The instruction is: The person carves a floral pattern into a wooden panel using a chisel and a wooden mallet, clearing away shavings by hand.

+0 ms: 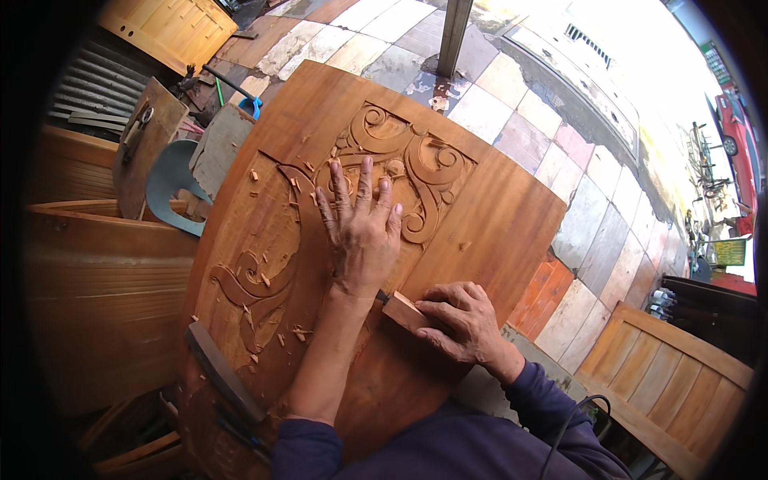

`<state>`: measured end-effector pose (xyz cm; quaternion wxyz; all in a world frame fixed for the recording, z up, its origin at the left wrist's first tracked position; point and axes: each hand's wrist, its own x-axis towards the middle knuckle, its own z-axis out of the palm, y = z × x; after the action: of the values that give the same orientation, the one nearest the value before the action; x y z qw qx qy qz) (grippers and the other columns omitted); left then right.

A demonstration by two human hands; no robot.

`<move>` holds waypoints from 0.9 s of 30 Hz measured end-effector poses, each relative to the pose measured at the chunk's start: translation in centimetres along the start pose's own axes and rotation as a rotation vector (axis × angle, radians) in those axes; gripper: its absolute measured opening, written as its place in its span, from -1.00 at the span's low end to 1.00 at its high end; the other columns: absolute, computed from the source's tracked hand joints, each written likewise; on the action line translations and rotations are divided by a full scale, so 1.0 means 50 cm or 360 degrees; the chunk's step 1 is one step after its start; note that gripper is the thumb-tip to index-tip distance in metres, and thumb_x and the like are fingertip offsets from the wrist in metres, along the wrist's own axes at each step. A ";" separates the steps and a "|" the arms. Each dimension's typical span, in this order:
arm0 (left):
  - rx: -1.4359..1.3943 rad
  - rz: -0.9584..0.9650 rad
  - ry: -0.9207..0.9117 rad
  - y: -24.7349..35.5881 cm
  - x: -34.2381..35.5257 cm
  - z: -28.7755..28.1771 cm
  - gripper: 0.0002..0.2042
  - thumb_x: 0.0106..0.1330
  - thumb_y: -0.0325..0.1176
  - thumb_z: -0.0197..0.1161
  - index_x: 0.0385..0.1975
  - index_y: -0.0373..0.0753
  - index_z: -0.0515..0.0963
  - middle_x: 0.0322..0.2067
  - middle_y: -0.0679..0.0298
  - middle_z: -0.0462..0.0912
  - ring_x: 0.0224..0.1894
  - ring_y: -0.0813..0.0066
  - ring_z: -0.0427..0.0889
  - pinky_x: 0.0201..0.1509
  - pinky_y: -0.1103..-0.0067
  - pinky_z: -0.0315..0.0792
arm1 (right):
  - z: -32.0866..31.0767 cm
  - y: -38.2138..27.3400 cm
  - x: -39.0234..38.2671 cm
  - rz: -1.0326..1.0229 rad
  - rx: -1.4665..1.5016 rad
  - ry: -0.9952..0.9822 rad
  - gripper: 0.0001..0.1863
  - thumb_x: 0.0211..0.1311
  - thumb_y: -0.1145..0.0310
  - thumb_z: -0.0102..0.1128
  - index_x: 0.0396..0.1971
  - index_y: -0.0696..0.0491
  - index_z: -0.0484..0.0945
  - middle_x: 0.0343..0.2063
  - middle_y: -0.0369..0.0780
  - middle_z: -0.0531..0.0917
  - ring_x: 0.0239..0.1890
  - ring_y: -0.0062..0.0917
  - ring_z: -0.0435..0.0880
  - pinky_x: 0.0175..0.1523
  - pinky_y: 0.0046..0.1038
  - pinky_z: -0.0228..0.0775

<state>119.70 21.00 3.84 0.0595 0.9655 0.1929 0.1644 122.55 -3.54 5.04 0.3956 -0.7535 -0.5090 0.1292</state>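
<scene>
A large brown wooden panel (488,208) with carved scrolls lies before me. My left hand (364,240) rests palm down over the carving, fingers spread, holding nothing. Part of the scrollwork is hidden beneath it. To its lower right, my right hand (460,320) is closed around the wooden handle of a chisel (406,312). The tool's dark metal shank points toward my left wrist; its tip is hidden. Curled wood shavings (300,332) are scattered across the carved scrolls on the left.
Near the panel's lower left edge lies a dark wooden bar (224,372). Wooden boards (112,304) and a grey-blue plastic seat (168,188) crowd the left side. A metal post (454,40) stands on the tiled floor beyond. At right is a slatted wooden door (664,384).
</scene>
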 end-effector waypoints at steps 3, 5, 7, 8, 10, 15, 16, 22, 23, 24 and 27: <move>0.0005 0.0020 0.0034 0.000 0.000 0.005 -0.60 0.48 -0.20 0.38 0.28 -0.10 0.73 0.66 0.29 0.30 0.74 -0.24 -0.01 0.71 -0.26 -0.09 | 0.000 0.002 0.001 0.0004 0.0000 -0.0013 -0.55 0.28 0.04 0.58 0.06 -0.04 0.79 0.06 -0.23 0.73 0.03 -0.25 0.68 0.10 -0.20 0.50; -0.0010 0.0048 0.0063 -0.002 0.002 0.004 -0.64 0.42 -0.24 0.44 0.20 -0.07 0.78 0.65 0.32 0.33 0.74 -0.22 0.01 0.72 -0.25 -0.09 | -0.001 0.003 0.003 0.0006 0.0005 -0.0021 -0.54 0.27 0.03 0.58 0.06 -0.04 0.79 0.06 -0.23 0.73 0.03 -0.26 0.68 0.09 -0.21 0.50; -0.0079 0.0088 0.0065 -0.001 -0.001 -0.003 -0.68 0.35 -0.27 0.50 0.10 -0.04 0.83 0.63 0.35 0.36 0.73 -0.20 0.03 0.72 -0.25 -0.08 | -0.002 0.002 0.004 0.0018 0.0002 -0.0031 -0.54 0.27 0.03 0.58 0.07 -0.04 0.79 0.06 -0.23 0.73 0.02 -0.26 0.69 0.07 -0.22 0.50; -0.0084 0.0095 0.0060 0.006 -0.004 -0.002 -0.70 0.34 -0.27 0.52 0.06 -0.03 0.84 0.63 0.36 0.37 0.73 -0.19 0.04 0.72 -0.25 -0.08 | -0.001 0.003 0.004 0.0018 0.0005 -0.0031 -0.54 0.27 0.02 0.58 0.07 -0.04 0.79 0.06 -0.23 0.73 0.02 -0.25 0.69 0.07 -0.22 0.50; -0.0096 0.0109 0.0059 0.029 -0.006 -0.002 -0.75 0.31 -0.27 0.54 -0.02 0.00 0.87 0.62 0.38 0.39 0.73 -0.18 0.05 0.72 -0.25 -0.08 | -0.003 0.005 0.005 0.0014 0.0003 -0.0028 -0.54 0.27 0.02 0.58 0.06 -0.04 0.79 0.06 -0.23 0.73 0.02 -0.25 0.68 0.07 -0.22 0.50; -0.0248 -0.0088 0.0079 0.035 -0.003 0.011 -0.68 0.39 -0.27 0.48 0.12 -0.06 0.80 0.45 0.21 0.59 0.64 -0.02 0.26 0.69 -0.06 0.10 | -0.003 0.004 0.006 -0.0009 0.0039 0.0004 -0.54 0.28 0.02 0.58 0.06 -0.04 0.78 0.05 -0.23 0.73 0.02 -0.26 0.68 0.07 -0.23 0.49; -0.0217 -0.0121 0.0100 0.036 0.002 0.016 -0.67 0.40 -0.27 0.48 0.14 -0.07 0.79 0.38 0.20 0.65 0.58 0.02 0.38 0.65 0.01 0.19 | -0.002 0.003 0.006 -0.0013 0.0042 0.0013 -0.54 0.28 0.02 0.58 0.06 -0.04 0.79 0.05 -0.23 0.73 0.01 -0.26 0.67 0.07 -0.23 0.48; -0.0092 0.0137 0.0126 0.013 0.098 0.013 -0.78 0.43 -0.35 0.43 0.02 -0.15 0.74 -0.07 0.30 0.75 0.04 0.24 0.65 0.23 0.28 0.48 | -0.005 0.010 0.003 0.0007 0.0042 0.0025 -0.55 0.28 0.02 0.58 0.04 -0.04 0.79 0.04 -0.25 0.73 0.00 -0.27 0.67 0.07 -0.23 0.48; -0.0131 0.0237 0.0114 0.000 0.114 0.010 -0.82 0.42 -0.36 0.43 -0.03 -0.16 0.73 -0.15 0.31 0.73 -0.04 0.26 0.65 0.16 0.30 0.50 | -0.004 0.007 0.005 0.0003 0.0054 0.0024 -0.55 0.28 0.01 0.58 0.04 -0.05 0.79 0.04 -0.25 0.73 0.00 -0.27 0.67 0.07 -0.23 0.48; -0.0079 0.0363 0.0095 -0.011 0.125 0.013 -0.86 0.41 -0.38 0.43 -0.09 -0.17 0.71 -0.17 0.30 0.71 -0.04 0.25 0.65 0.14 0.31 0.50 | -0.003 0.005 0.006 0.0001 0.0062 0.0020 -0.55 0.28 0.01 0.58 0.04 -0.05 0.79 0.04 -0.25 0.73 0.00 -0.27 0.67 0.06 -0.23 0.48; 0.0012 0.0607 0.0188 -0.055 0.175 0.033 -0.91 0.39 -0.44 0.41 -0.26 -0.18 0.59 -0.24 0.26 0.63 -0.10 0.20 0.62 0.08 0.29 0.50 | -0.004 0.008 0.006 0.0004 0.0054 0.0019 -0.55 0.27 0.01 0.59 0.04 -0.06 0.79 0.03 -0.25 0.72 -0.01 -0.27 0.67 0.06 -0.23 0.48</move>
<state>126.91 26.89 4.38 0.0122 0.9734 0.0101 0.2284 123.04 -3.43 4.94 0.4113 -0.7480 -0.5034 0.1338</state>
